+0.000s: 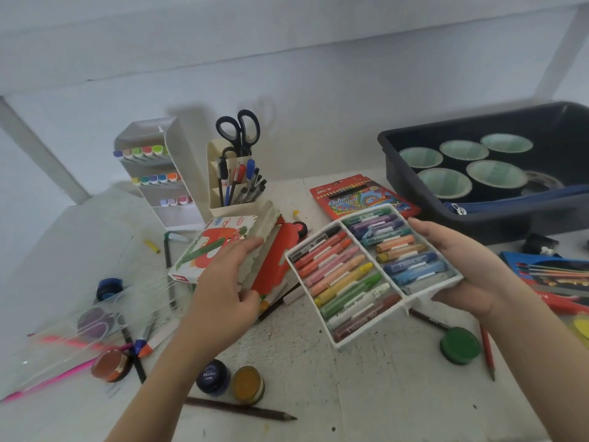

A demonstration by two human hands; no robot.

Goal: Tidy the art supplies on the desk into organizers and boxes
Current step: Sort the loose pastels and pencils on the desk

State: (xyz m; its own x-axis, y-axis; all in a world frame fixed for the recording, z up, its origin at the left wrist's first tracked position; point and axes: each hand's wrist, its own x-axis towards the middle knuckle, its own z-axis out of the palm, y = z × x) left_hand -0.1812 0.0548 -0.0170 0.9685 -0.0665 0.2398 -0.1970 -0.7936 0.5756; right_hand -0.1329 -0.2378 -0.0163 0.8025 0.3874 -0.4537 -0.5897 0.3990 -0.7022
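Head view, far left: clear plastic bag flat on the white desk, purple paint pot showing through it, pink pen along the near edge. Just behind, blue-lidded jar; in front, orange paint pot among loose markers. Further back, white marker rack upright by the wall, coloured caps in three rows. Beside it, cream pen holder with black scissors standing handles-up. Stray yellow crayon on the desk before the rack.

Centre left: left hand curled round crayon box, fingers over the printed top, thumb under the near edge. Box tilted, open flaps toward the tray, lying over a red item of unclear kind. Near the forearm, dark blue paint pot and yellow paint pot touching, brown pencil in front of them.

Centre right: crayon tray, two compartments full, held up and tilted, just beside the box's open end. Right hand cupping its right side, thumb on the far rim, fingers curled beneath. Low corner touching the desk or not: cannot tell. Behind, colour pencil pack flat. Green paint pot and red pencil below the wrist.

Far right: dark bin holding five cups and blue zip pouch; blue pencil set at the edge.
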